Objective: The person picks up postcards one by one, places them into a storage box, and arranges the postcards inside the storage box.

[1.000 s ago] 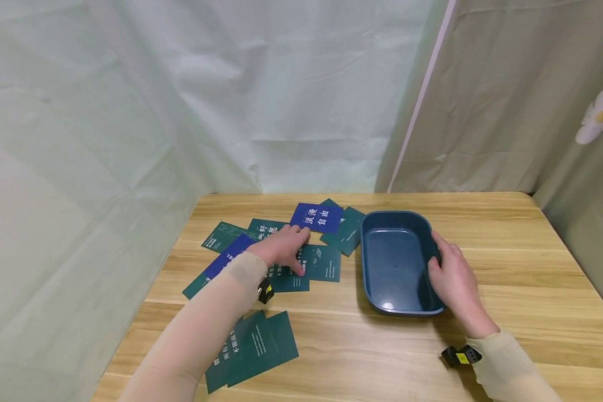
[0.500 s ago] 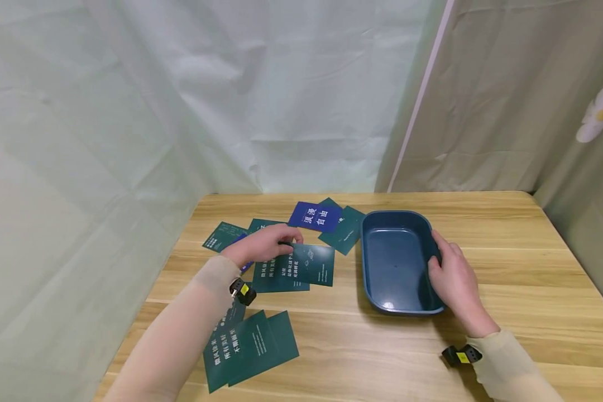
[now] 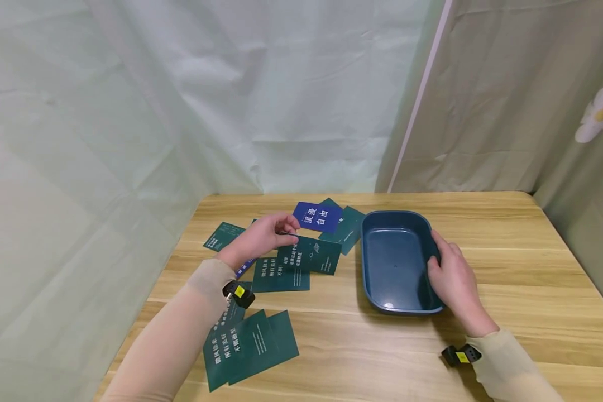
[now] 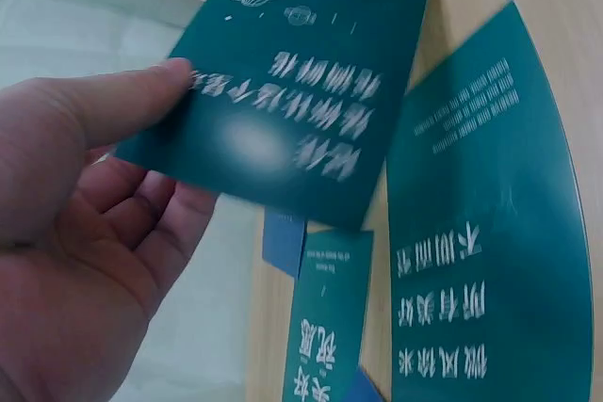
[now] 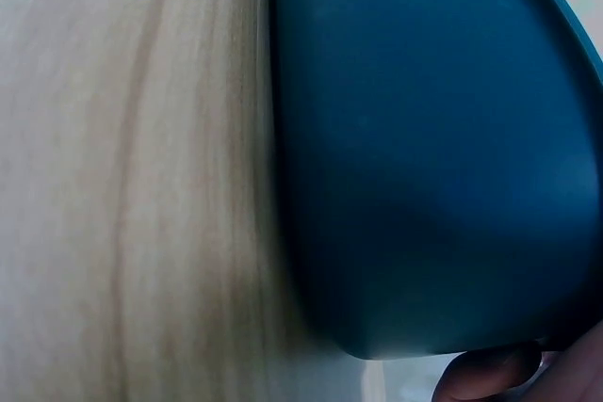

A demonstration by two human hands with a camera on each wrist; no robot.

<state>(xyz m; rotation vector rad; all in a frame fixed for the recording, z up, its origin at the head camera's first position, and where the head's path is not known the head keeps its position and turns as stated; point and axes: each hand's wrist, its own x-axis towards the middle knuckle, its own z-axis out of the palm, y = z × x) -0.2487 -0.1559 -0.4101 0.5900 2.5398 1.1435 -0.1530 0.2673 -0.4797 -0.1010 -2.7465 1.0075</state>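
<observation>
My left hand point(image 3: 261, 237) pinches the edge of a dark green card point(image 3: 311, 255) with white characters and a small planet drawing. In the left wrist view the thumb lies on the card's printed face, and the card is tilted above the others. Below it a second green card point(image 3: 281, 282) lies on the table. My right hand point(image 3: 456, 279) grips the right rim of a dark blue plastic basin point(image 3: 394, 265), thumb inside the wall. The right wrist view shows the basin's outer side point(image 5: 424, 157) and a bit of my fingers point(image 5: 485, 374). Nothing lies in the basin.
A blue card point(image 3: 319, 216) overlaps green cards point(image 3: 350, 226) left of the basin. Another green card point(image 3: 223, 236) lies at the table's left. Several overlapping green cards point(image 3: 256, 343) lie nearer the front. Curtains point(image 3: 281, 111) hang behind the wooden table point(image 3: 362, 357).
My left hand has taken hold of the planet card and lifted it off the cards beneath, shifting slightly up and away. The right hand and the basin have stayed in place.
</observation>
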